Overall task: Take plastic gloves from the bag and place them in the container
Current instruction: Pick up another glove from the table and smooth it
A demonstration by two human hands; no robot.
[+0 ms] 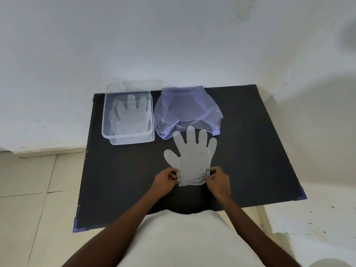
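I pinch the glove's [193, 160] cuff with left hand [165, 181] and right hand [218, 182] at frame centre, open tabletop [260, 151] around.

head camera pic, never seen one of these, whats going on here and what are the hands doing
There is no machine here: this is one picture from a wide-angle camera worn on a person's head, looking forward and down at their own two bare hands.

Below them is a black table. At its far left stands a clear plastic container with at least one see-through plastic glove lying inside. Right of it lies a crumpled bluish plastic bag.

Near the person, another plastic glove lies flat on the table, its finger parts pointing away and reaching the bag's edge. The left hand and the right hand each pinch one side of its cuff with their fingers.

It likely goes into the container next.
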